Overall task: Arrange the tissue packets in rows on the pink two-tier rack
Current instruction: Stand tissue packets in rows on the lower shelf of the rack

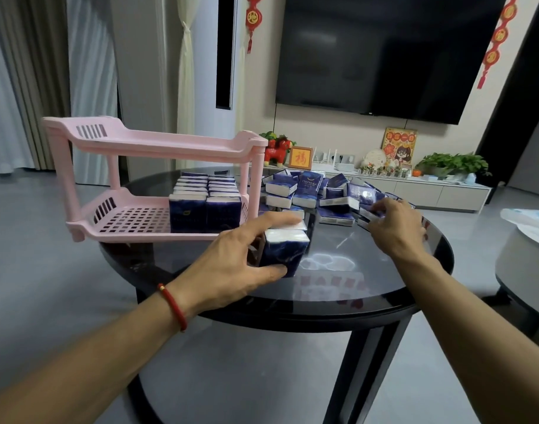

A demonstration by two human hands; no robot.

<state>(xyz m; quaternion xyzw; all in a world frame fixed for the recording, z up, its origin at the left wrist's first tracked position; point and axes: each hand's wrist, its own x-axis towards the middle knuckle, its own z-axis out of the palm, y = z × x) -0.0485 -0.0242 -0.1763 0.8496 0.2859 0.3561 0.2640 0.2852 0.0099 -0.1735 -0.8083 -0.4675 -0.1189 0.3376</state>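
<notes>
Two rows fill part of the rack's point(130, 220) lower tier (upper bare); left hand point(231, 258) fingers clamp upright packets point(282, 250), right hand point(395, 226) fingers pinch one from the loose pile point(320, 191).

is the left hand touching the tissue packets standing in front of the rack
Touching. The head view shows the left hand gripping the upright tissue packets, fingers over their white top and thumb against the lower front edge.

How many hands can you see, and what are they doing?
2. The left hand grips a small stack of tissue packets by the rack. The right hand holds packets at the loose pile.
</notes>
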